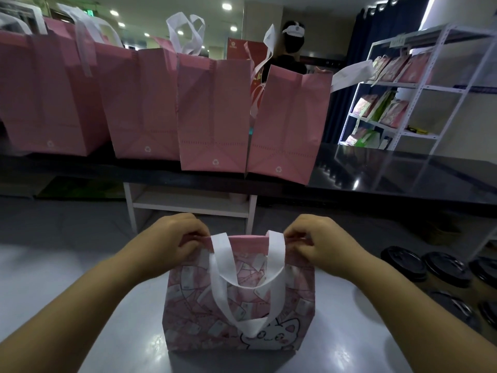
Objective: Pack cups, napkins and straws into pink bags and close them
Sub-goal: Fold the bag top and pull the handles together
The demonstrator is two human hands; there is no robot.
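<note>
Since the left hand (174, 238) and right hand (320, 238) pinch its folded rim, the pink cat-print fabric bag with white handles (188, 313), upright on the grey counter (129, 345), hides its contents; right of it, black-lidded cups (446, 267) are cut off.

Looks like a takeaway drinks shop, on the packing side of the counter. What shows it:
- A row of pink bags (212, 114) stands open along a long black counter (403, 181).
- A cluster of cups (446, 267) with black lids sits at lower right.
- A cat-print bag (239, 305) is on a white table (80, 305).
- A white steel rack (419, 84) at right holds flat printed bags, several per shelf, so it reads as stock.
- A person (291, 57) in a white visor and dark top stands beyond the counter.
- Recessed ceiling spots (226, 6) and a dark curtain (387, 28) behind the rack suggest a commercial fit-out.
</note>
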